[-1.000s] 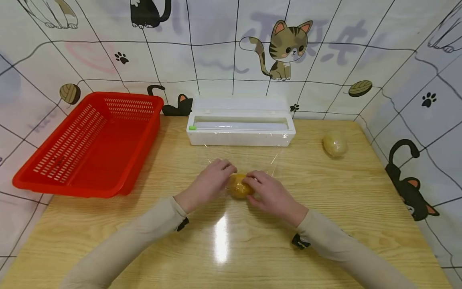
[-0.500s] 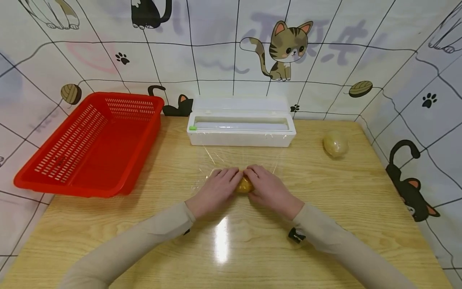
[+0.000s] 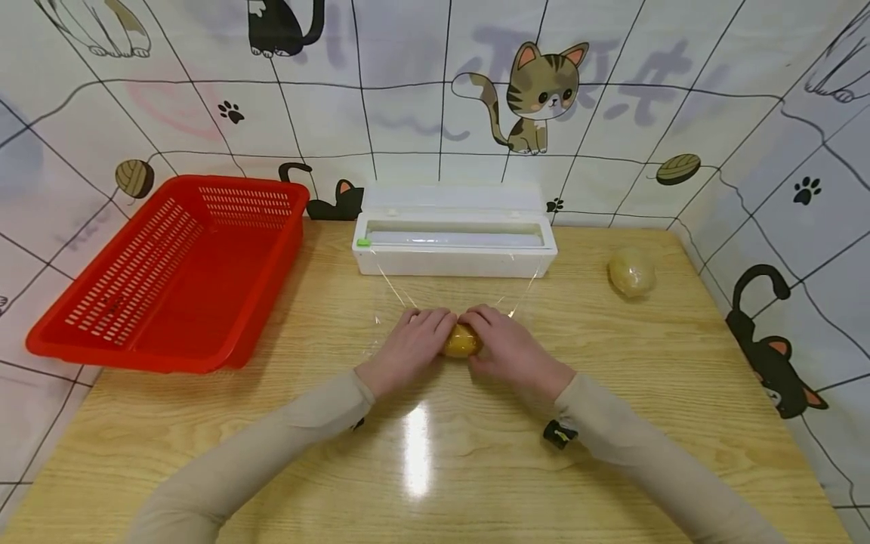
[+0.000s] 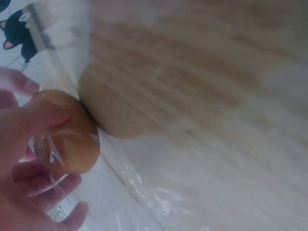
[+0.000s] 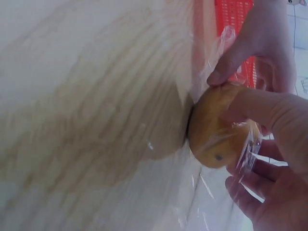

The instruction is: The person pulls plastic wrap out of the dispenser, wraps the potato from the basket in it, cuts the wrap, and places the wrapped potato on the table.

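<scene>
Both hands hold an orange-yellow round fruit (image 3: 461, 341) at the middle of the table, in front of a white cling film box (image 3: 455, 263). Clear cling film covers the fruit and stretches back to the box in taut creases. My left hand (image 3: 411, 349) grips the fruit's left side, its thumb over the film in the left wrist view, where the fruit (image 4: 79, 147) shows shiny folds. From the right, my right hand (image 3: 518, 357) has its thumb on the fruit (image 5: 209, 122) and its fingers curled behind. A small dark spot marks the fruit's skin.
A red plastic basket (image 3: 234, 332) stands at the left of the wooden table (image 3: 326, 483). At the back right sits a pale yellow round fruit (image 3: 632, 272) in film. A cat-print sheet (image 3: 408, 113) hangs behind and along the sides.
My hands have closed in around the fruit and moved slightly away from the body with it. The fruit has shifted a little right, and the film now runs tight to the box.
</scene>
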The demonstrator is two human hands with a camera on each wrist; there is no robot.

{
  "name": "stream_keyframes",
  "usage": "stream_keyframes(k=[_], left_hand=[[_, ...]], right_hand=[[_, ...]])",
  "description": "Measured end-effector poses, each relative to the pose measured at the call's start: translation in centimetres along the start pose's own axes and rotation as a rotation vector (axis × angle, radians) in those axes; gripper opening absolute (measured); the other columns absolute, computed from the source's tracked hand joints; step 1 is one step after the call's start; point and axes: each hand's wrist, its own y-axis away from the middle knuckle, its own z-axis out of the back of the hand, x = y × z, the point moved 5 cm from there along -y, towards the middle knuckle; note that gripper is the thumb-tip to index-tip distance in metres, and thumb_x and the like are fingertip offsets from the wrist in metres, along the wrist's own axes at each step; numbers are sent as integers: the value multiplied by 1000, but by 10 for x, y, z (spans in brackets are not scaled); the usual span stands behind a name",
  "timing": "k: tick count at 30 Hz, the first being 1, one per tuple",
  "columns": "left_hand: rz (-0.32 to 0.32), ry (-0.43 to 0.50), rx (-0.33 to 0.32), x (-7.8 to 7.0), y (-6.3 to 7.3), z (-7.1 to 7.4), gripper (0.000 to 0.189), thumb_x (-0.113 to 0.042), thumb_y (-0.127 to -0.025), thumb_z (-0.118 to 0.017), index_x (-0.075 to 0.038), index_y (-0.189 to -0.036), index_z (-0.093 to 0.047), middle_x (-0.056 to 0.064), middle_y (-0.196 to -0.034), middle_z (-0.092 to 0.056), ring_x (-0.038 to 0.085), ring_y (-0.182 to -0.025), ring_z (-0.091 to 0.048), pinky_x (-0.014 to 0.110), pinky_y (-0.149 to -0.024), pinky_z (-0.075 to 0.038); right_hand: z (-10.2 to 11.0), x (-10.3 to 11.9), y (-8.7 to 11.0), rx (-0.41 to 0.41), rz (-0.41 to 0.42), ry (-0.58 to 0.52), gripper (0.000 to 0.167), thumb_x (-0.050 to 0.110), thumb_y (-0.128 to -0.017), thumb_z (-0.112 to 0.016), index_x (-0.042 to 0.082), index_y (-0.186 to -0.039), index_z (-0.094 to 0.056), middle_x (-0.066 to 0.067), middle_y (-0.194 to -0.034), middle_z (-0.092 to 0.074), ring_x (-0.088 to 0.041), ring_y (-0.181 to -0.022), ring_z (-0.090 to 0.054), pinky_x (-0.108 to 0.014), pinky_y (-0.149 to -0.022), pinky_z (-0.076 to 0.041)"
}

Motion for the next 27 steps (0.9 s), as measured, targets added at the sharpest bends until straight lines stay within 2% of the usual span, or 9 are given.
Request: stream_keyframes(k=[3,6,9,12,15,20,27], left_hand=[[28,70,47,3,-5,0,55,-23,-84,-76,-4,-127,-47,11,-123,-54,28,-111,-55,45,-93,-42],[54,112,79,6,-9,1,58,-23,-82,-77,-3,-127,-47,12,-123,-54,30,-111,-56,48,-94,-42],[64,131,101,7,-11,1,57,-22,-81,-76,-3,-126,-47,12,-122,-55,30,-109,-56,49,-94,-42],[72,156,119,9,-14,1,53,-20,-81,-75,-5,-124,-48,11,-121,-56,29,-107,-57,49,-93,-42],[89,200,142,14,-18,-1,50,-19,-80,-74,-6,-122,-50,10,-118,-58,26,-106,-58,50,-92,-43],[135,290,215,25,-28,-7,51,-21,-80,-76,-6,-123,-52,7,-114,-60,22,-102,-58,50,-88,-45],[159,295,300,34,-41,-9,51,-31,-80,-77,-8,-118,-53,7,-111,-60,25,-104,-51,51,-86,-39]], right_hand=[[4,-2,3,-5,5,-11,68,9,-72,-82,-2,-131,-50,-17,-127,-50,-33,-113,-51,-46,-98,-41],[7,2,6,-35,29,67,74,13,-73,-83,-2,-136,-47,-19,-130,-47,-35,-120,-45,-49,-102,-36],[9,11,9,-93,74,166,66,16,-76,-80,-2,-132,-51,-18,-125,-50,-35,-117,-47,-48,-101,-38],[8,17,10,-143,88,219,54,15,-79,-77,-2,-125,-56,-17,-118,-55,-32,-109,-54,-44,-95,-44],[6,18,10,-158,53,214,53,15,-79,-77,-2,-124,-56,-18,-117,-56,-31,-104,-57,-42,-89,-49],[2,13,3,-143,-14,198,61,17,-78,-79,-4,-128,-51,-21,-121,-52,-34,-105,-56,-45,-88,-49],[-2,5,-9,-125,-52,175,70,17,-73,-84,-3,-128,-46,-22,-121,-52,-37,-109,-51,-48,-95,-43]])
